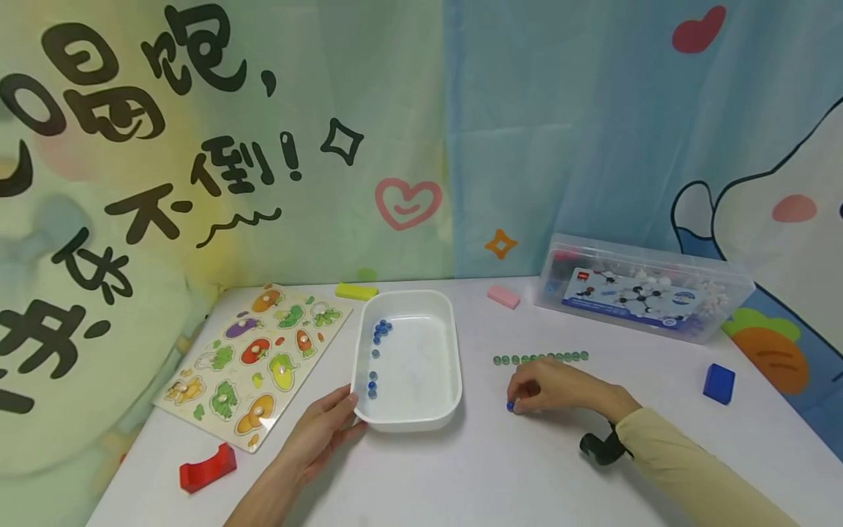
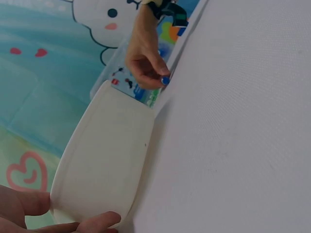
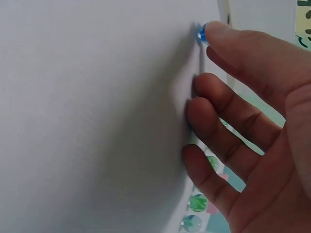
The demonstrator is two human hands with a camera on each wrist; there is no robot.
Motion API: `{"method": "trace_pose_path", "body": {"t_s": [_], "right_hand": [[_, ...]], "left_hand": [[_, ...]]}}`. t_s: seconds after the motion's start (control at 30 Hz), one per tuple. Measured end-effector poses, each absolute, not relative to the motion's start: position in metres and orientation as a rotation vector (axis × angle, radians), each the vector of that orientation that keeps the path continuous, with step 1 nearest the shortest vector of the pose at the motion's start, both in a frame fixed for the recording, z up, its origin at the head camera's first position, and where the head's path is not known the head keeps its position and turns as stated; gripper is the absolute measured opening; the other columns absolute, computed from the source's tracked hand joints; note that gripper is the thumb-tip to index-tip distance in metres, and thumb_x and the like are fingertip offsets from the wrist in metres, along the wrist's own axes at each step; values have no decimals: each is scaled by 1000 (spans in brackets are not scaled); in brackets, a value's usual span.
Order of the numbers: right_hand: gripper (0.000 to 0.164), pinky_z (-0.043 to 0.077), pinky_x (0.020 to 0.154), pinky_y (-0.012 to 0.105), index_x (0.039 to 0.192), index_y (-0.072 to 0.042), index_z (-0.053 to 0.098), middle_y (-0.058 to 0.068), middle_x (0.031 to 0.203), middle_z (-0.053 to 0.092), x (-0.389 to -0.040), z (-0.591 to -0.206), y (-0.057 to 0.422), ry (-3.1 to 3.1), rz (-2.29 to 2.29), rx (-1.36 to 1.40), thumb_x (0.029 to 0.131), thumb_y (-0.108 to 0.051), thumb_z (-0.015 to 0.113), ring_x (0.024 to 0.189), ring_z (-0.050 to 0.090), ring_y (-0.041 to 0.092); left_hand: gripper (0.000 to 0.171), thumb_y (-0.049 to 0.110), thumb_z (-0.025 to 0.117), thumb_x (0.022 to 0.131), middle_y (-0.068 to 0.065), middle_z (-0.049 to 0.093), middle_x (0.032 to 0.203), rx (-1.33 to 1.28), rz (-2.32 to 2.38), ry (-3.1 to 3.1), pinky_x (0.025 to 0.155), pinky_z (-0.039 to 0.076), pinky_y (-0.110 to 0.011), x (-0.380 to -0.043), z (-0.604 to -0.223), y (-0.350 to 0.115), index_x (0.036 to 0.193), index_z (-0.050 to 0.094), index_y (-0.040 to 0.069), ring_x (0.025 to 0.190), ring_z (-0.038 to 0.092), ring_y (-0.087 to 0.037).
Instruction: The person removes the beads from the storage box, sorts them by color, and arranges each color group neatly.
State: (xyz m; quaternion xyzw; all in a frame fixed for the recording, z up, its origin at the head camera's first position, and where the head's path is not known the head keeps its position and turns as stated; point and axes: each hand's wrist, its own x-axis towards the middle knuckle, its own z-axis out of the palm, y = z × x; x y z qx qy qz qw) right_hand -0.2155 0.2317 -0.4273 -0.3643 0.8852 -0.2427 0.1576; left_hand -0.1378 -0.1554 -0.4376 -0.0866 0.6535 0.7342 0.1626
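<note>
My right hand (image 1: 549,388) pinches a blue marble (image 3: 202,33) between thumb and index finger, low over the table just in front of a row of green marbles (image 1: 575,356). The other fingers of that hand are loosely curled in the right wrist view. A white plastic tray (image 1: 411,422) stands at the table's middle, with several blue marbles (image 1: 376,353) along its left side. My left hand (image 1: 323,432) grips the tray's front left corner, thumb on the rim and fingers against the outer wall.
Left of the tray lies a vegetable puzzle board (image 1: 276,410), with a red block (image 1: 208,468) in front. Behind are a yellow block (image 1: 356,292) and a pink block (image 1: 503,296). A clear plastic box (image 1: 642,293) stands back right, near a blue block (image 1: 718,384).
</note>
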Motion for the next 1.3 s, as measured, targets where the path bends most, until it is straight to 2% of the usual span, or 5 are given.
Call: {"method": "trace_pose_path", "body": {"t_s": [0.37, 0.5, 0.73, 0.97, 1.3], "right_hand": [[13, 53, 67, 20, 96, -13, 73, -11, 82, 64, -236, -391, 210, 2587, -703, -1091, 87, -21, 73, 74, 53, 0], [16, 56, 70, 23, 99, -13, 73, -10, 84, 66, -246, -375, 183, 2573, -713, -1120, 87, -24, 72, 76, 55, 3], [20, 52, 71, 17, 103, -13, 73, -8, 87, 68, -261, -360, 109, 2493, -683, -1186, 88, -26, 71, 79, 56, 5], [21, 47, 66, 16, 104, -14, 73, -5, 84, 65, -275, -367, 42, 2436, -544, -1179, 88, -26, 72, 77, 54, 8], [10, 45, 62, 18, 92, -23, 71, -8, 80, 61, -279, -401, 0, 2378, -422, -1023, 84, -26, 75, 75, 51, 7]], "left_hand": [[53, 18, 49, 101, -25, 40, 149, -266, 2101, 1857, 101, 53, -37, -138, -438, -155, 146, 34, -6, 137, 42, -36], [53, 18, 49, 101, -26, 39, 149, -265, 2104, 1850, 101, 53, -37, -138, -438, -156, 146, 33, -7, 137, 42, -36], [52, 18, 49, 101, -25, 40, 149, -272, 2099, 1865, 100, 54, -38, -138, -438, -157, 145, 35, -6, 137, 42, -37], [53, 19, 47, 102, -27, 38, 149, -227, 2080, 1866, 101, 53, -38, -139, -438, -157, 146, 33, -7, 137, 41, -37], [53, 19, 46, 103, -30, 36, 150, -159, 2109, 1842, 103, 52, -39, -138, -440, -160, 146, 32, -9, 138, 38, -38]]}}
